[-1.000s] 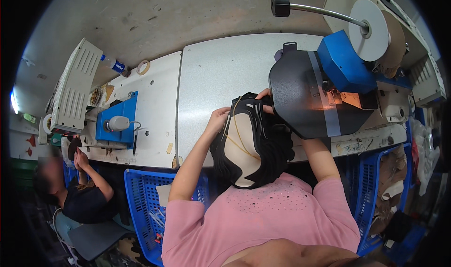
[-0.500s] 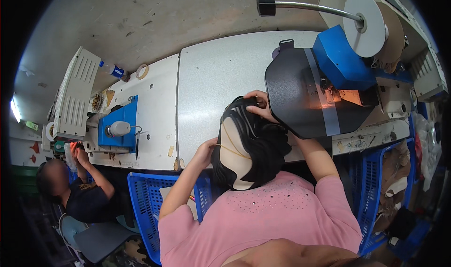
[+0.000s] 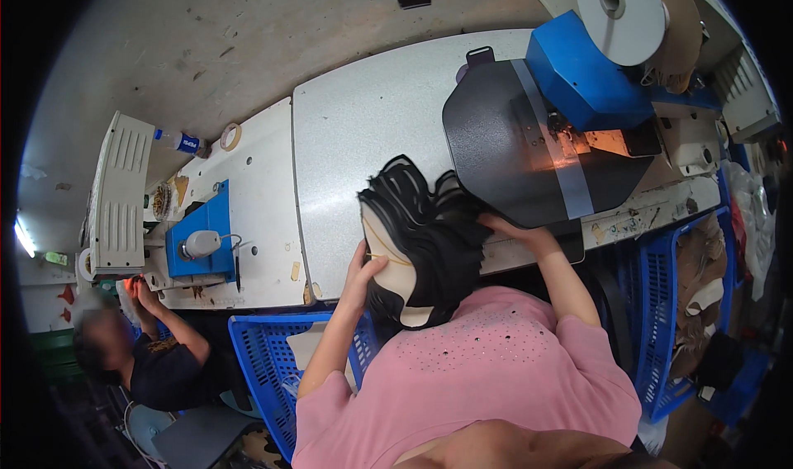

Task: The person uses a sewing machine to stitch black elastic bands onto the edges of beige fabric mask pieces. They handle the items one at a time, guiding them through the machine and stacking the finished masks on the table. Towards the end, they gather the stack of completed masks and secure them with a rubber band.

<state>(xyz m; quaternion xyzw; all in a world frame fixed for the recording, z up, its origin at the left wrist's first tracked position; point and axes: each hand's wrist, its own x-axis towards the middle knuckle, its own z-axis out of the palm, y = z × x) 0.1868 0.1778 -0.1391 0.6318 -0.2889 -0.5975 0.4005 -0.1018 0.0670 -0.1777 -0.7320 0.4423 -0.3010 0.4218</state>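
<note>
A thick bundle of black cut shoe-upper pieces [image 3: 429, 254] with a cream-coloured face piece [image 3: 387, 258] leans against my front at the table edge. A thin yellow band [image 3: 395, 259] crosses the cream piece. My left hand [image 3: 362, 272] grips the bundle's left side, thumb on the cream face near the band. At the right side, my right hand [image 3: 508, 225] is closed against the edges of the black pieces, its fingertips partly hidden by them. The upper ends of the pieces stand fanned apart in wavy layers.
Right of the bundle is a machine with a dark plate [image 3: 504, 147], a blue head [image 3: 586, 73] and a lit work spot. Blue plastic crates [image 3: 248, 345] flank me below the white table [image 3: 355, 114]. At left, another person [image 3: 169, 353] works beside a second blue machine [image 3: 198, 242].
My right hand has moved from the bundle's top down to its right side. The upper ends now show spread open. My left hand still holds the left side. The view has shifted slightly.
</note>
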